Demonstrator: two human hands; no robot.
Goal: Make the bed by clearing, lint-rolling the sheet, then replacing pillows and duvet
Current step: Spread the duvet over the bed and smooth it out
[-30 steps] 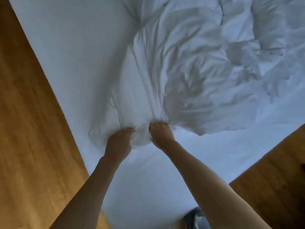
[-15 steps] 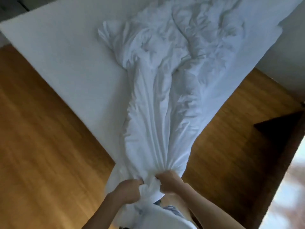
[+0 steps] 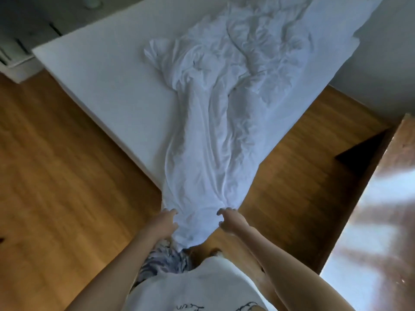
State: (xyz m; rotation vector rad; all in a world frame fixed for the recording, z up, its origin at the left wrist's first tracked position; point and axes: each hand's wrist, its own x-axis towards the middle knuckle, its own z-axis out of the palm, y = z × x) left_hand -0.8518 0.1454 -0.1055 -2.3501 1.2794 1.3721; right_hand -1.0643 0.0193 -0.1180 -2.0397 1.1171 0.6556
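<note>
A crumpled white duvet [image 3: 215, 122] lies stretched diagonally over the white sheet [image 3: 107, 75] of the bed. Its bunched lower end hangs off the near corner of the mattress, in front of my legs. My left hand [image 3: 165, 223] holds the left side of that bunched end, fingers and thumb curved round the fabric. My right hand [image 3: 231, 219] holds the right side the same way, a hand's width from the left one. No pillows or lint roller are in view.
Wooden floor [image 3: 56, 187] surrounds the bed corner on both sides. A white unit [image 3: 15, 55] stands at the far left. A grey wall [image 3: 381, 63] runs behind the bed on the right, and a wooden-framed glossy panel [image 3: 370, 209] stands close at my right.
I have stepped back from the bed, dragging the duvet end off the corner. My hands, tight together a second ago, have spread apart to either side of the bunched end.
</note>
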